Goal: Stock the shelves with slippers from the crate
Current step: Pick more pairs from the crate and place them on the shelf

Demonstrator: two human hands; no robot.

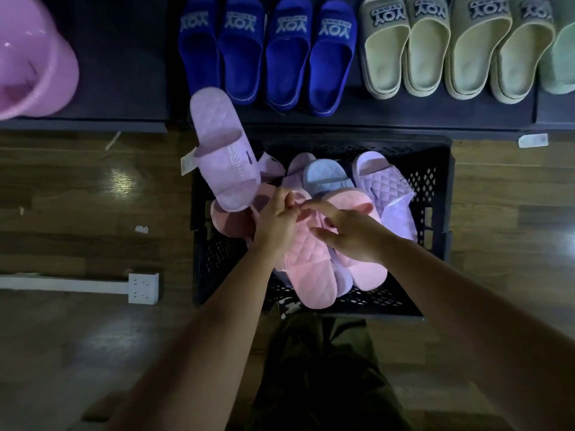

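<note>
Two at once: with left hand and right hand pinching the pink slippers by the straps, lift straight up, clear of the lilac slipper beyond the fingertips.

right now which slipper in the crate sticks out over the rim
The lilac slipper at the crate's far left corner: only it leans out over the rim. The pale blue slipper and the other lilac slipper lie inside; the pink ones are held.
</note>
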